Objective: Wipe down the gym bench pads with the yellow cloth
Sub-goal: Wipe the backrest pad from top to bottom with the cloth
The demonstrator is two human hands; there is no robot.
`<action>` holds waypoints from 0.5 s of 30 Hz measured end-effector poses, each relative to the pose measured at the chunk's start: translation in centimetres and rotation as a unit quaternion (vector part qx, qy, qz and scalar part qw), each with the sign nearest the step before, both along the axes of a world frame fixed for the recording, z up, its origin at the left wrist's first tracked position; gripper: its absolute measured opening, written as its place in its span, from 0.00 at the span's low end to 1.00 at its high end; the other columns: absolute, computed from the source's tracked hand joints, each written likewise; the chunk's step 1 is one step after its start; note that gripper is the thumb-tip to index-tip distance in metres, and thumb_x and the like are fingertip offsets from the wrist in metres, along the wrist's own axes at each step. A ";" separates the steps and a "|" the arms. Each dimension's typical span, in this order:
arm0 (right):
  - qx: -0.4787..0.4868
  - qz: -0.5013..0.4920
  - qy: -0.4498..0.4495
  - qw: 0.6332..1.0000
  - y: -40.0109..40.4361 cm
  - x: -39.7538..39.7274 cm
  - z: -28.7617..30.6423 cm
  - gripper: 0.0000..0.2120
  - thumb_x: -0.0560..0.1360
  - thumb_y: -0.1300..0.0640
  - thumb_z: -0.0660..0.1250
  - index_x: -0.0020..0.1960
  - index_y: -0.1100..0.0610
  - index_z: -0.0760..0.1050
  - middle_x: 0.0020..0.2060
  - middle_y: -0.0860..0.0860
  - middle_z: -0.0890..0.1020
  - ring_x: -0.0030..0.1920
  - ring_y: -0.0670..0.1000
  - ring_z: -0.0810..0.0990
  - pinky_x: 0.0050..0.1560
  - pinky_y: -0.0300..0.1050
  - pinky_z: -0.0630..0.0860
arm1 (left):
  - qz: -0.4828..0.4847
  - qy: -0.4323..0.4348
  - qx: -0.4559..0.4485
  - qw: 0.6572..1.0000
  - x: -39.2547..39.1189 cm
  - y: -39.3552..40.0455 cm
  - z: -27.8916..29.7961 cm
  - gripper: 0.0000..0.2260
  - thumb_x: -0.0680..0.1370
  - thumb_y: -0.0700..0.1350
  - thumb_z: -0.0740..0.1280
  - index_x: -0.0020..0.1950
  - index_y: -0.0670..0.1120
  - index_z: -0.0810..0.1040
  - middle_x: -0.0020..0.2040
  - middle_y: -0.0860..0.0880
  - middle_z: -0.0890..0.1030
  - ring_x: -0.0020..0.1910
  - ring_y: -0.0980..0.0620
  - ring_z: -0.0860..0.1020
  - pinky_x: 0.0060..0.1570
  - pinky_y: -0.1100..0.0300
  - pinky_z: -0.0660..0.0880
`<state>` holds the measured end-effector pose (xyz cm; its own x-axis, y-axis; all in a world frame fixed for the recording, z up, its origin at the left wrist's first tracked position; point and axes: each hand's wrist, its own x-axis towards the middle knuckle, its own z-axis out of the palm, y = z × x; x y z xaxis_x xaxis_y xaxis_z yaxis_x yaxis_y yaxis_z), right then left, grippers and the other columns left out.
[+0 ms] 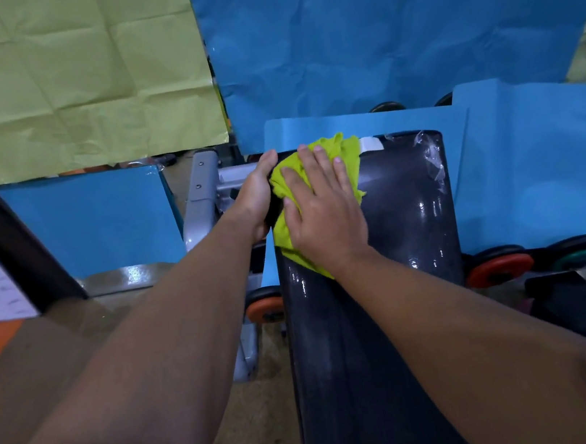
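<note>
A long black bench pad (410, 227) runs away from me up the middle of the view, its surface shiny with wet streaks. The yellow cloth (346, 153) lies crumpled on the pad's far left corner. My right hand (320, 210) presses flat on the cloth with fingers spread. My left hand (255, 199) grips the pad's left edge beside the cloth, thumb on top. Part of the cloth is hidden under my right hand.
The bench's grey metal frame (200, 197) stands to the left of the pad. Weight plates, orange (264, 307) and red (500, 268), lie on the floor on both sides. Blue and green sheets (370, 39) cover the wall behind. A dark bag (570, 306) sits at the right.
</note>
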<state>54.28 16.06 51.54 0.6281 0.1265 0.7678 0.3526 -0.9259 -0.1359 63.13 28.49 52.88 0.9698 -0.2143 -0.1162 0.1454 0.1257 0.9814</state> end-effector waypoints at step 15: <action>-0.017 -0.003 0.009 1.000 0.2 -2.0 -2.4 0.24 0.80 0.51 0.59 0.75 0.57 0.71 0.80 0.59 0.63 0.81 0.61 0.58 0.81 0.61 0.52 | 0.087 -0.017 0.011 0.996 1.2 -0.5 -2.0 0.43 0.61 0.79 0.68 0.72 0.61 0.74 0.73 0.56 0.74 0.73 0.51 0.71 0.74 0.46 0.63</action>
